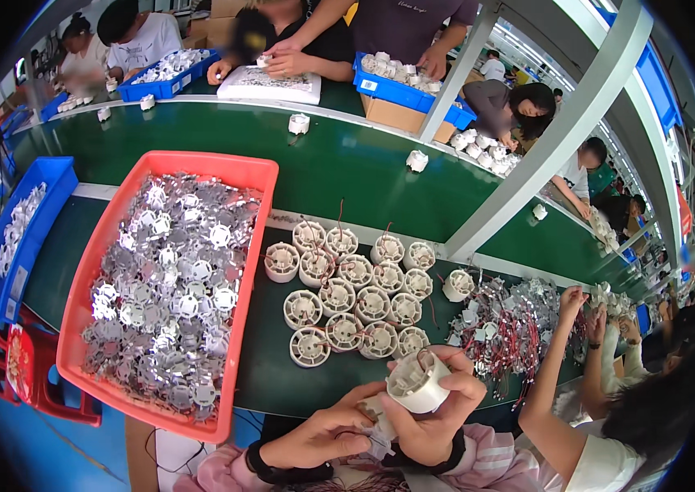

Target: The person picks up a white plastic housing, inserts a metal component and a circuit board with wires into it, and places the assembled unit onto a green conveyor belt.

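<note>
In my right hand (442, 403) is a round white plastic housing (418, 382), tilted so that its open side faces up and left; a thin wire shows at its rim. My left hand (323, 433) is closed just left of it, with the thumb and fingers on a small whitish part (378, 416) whose kind I cannot make out. Beyond my hands, several similar white housings (337, 297) stand on the dark green bench, with thin reddish wires rising from some. To their left, a red tray (235, 361) holds a heap of shiny star-shaped metal plates (171, 287).
A pile of small metal parts with red wires (499, 324) lies to the right, near a co-worker's arm (556, 377). Scattered white pieces sit on the green conveyor belt (224, 135). A grey post (528, 156) rises behind the bench. A blue bin (44, 184) stands far left.
</note>
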{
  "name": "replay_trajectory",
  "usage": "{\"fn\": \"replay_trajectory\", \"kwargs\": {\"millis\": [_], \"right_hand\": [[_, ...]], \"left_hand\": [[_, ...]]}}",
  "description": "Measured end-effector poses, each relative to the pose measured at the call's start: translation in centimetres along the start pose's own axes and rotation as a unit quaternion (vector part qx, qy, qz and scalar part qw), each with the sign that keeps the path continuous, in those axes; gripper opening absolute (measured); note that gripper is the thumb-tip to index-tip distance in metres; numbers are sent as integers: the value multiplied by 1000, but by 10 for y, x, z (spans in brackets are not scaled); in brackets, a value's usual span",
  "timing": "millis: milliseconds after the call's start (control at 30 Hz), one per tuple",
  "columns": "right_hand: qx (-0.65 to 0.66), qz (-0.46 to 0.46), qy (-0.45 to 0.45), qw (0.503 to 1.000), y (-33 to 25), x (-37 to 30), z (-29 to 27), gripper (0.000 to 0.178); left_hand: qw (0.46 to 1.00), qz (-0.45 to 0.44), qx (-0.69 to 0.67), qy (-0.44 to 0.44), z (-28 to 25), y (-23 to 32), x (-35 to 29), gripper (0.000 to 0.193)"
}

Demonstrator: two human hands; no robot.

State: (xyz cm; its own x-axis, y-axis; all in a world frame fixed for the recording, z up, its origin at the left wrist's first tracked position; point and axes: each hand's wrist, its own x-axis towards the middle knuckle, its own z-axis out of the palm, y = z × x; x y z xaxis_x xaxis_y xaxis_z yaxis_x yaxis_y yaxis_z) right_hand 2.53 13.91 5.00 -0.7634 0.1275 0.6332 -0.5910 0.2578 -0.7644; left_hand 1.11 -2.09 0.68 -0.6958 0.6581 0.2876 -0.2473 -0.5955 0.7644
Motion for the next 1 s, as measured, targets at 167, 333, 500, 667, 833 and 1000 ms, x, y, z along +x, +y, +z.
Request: {"fn": "replay_trajectory", "kwargs": {"millis": [167,333,500,667,833,1000], "right_hand": [[2,56,29,998,-4,-2,-21,67],[-86,103,-124,983,9,-3,-53,59],[-185,110,-205,955,25,-11,-47,56],[-271,94,-182,941,37,-18,-40,53],[-333,103,-163,923,14,-11,-48,52],[-252,20,-184,950,-21,1,-58,49]], "left_hand": [[989,-72,122,35,1,6,-9,13],[901,-93,370,205,-9,27,-14,12],[795,-68,566,207,-16,34,-4,14],[772,-45,584,248,-20,27,-2,12],[785,-7,528,322,-14,29,-11,16],[780,13,539,316,27,53,-11,14]]}}
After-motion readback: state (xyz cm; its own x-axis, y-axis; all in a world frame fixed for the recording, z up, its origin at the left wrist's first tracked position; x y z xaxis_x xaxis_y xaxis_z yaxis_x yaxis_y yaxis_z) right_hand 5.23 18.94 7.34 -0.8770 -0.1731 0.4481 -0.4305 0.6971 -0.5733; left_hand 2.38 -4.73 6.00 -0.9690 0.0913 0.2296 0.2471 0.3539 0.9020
